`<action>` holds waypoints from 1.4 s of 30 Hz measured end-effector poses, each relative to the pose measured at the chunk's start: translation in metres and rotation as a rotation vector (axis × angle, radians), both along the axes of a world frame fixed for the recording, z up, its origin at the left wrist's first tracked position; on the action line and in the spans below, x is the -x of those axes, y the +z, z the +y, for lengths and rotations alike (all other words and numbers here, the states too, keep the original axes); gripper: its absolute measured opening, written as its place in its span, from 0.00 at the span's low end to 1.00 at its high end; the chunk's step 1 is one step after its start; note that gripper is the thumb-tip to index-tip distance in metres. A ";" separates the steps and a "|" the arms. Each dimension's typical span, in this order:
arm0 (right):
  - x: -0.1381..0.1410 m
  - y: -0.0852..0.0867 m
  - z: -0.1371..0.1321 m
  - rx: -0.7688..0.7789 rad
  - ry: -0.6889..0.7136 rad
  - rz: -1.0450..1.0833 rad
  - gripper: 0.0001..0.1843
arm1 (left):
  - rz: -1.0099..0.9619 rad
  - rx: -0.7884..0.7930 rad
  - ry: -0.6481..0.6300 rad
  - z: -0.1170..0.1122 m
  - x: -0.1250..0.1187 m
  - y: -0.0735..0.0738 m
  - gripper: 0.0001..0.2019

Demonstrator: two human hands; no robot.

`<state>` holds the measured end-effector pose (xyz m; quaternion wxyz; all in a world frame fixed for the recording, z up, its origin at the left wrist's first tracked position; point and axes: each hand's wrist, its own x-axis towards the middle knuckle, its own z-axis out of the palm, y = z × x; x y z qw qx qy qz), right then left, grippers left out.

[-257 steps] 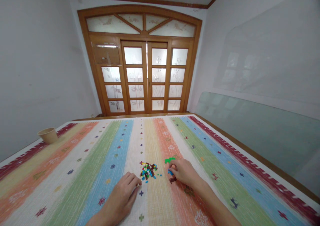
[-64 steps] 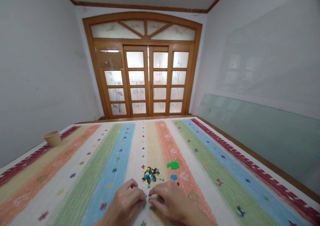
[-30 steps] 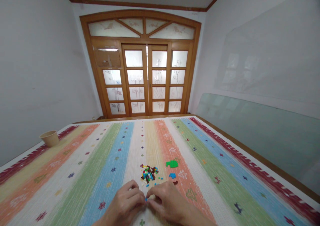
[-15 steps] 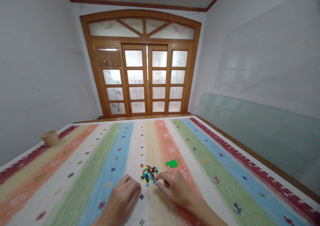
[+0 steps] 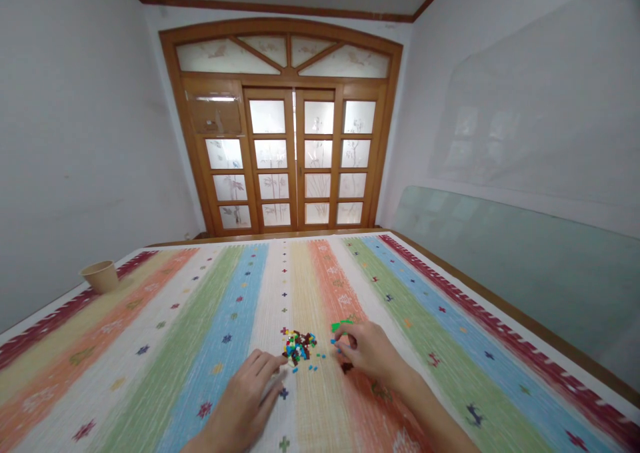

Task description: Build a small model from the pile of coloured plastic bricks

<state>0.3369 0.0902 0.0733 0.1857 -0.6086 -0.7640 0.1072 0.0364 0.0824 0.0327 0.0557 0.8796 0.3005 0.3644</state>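
Note:
A pile of small building bricks (image 5: 299, 347) in mixed colours lies on the striped tablecloth between my hands. My left hand (image 5: 247, 394) rests at the pile's left edge, its index fingertip at the nearest bricks and the thumb apart from it; it holds nothing I can see. To the right of the pile, my right hand (image 5: 366, 353) has thumb and index finger closed around a small blue brick (image 5: 333, 341). The flat green piece (image 5: 342, 324) lies just beyond these fingers and is partly hidden by them.
A few loose blue bricks (image 5: 311, 367) lie in front of the pile. A tan cup (image 5: 100, 277) stands at the table's far left. Beyond the table are wooden doors (image 5: 293, 159), and a pale green glass panel (image 5: 520, 266) leans along the right side.
My right hand has moved right and away from me, from the pile to the green piece, with the blue brick. The left hand's index finger has stretched slightly toward the pile.

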 end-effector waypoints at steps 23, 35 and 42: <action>-0.032 0.004 0.003 0.129 -0.086 -0.153 0.09 | 0.082 0.059 -0.105 -0.002 -0.002 0.004 0.13; -0.030 0.005 0.002 0.141 -0.065 -0.130 0.11 | 0.126 0.092 -0.103 -0.002 0.000 0.002 0.12; -0.025 0.013 0.001 0.220 -0.086 -0.164 0.11 | 0.132 0.105 -0.100 -0.001 0.001 0.002 0.13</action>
